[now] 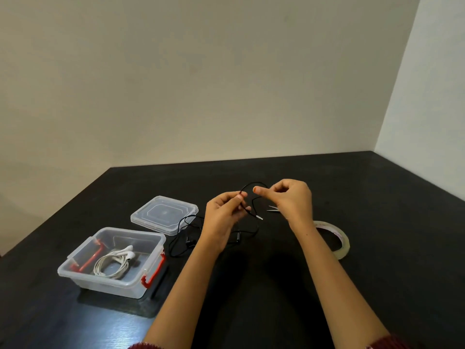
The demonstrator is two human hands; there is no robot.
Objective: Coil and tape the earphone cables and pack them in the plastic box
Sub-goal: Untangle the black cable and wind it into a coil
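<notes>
Above the dark table, my left hand (224, 210) pinches the black earphone cable (254, 217) near its jack end, and a small loop arches between both hands. My right hand (289, 197) has its fingers curled at the loop's other side, index finger pointing left; whether it holds the cable is unclear. The cable's remainder trails down onto the table, its earbuds (190, 241) lying beside the box. The clear plastic box (83, 270) with red latches stands open at left, holding coiled white earphones (114, 263).
The box's clear lid (164, 214) lies flat behind the box. A roll of clear tape (338, 238) lies right of my right forearm. The tips of small scissors (273, 209) show beside my right hand. Walls close off the table's far and right edges.
</notes>
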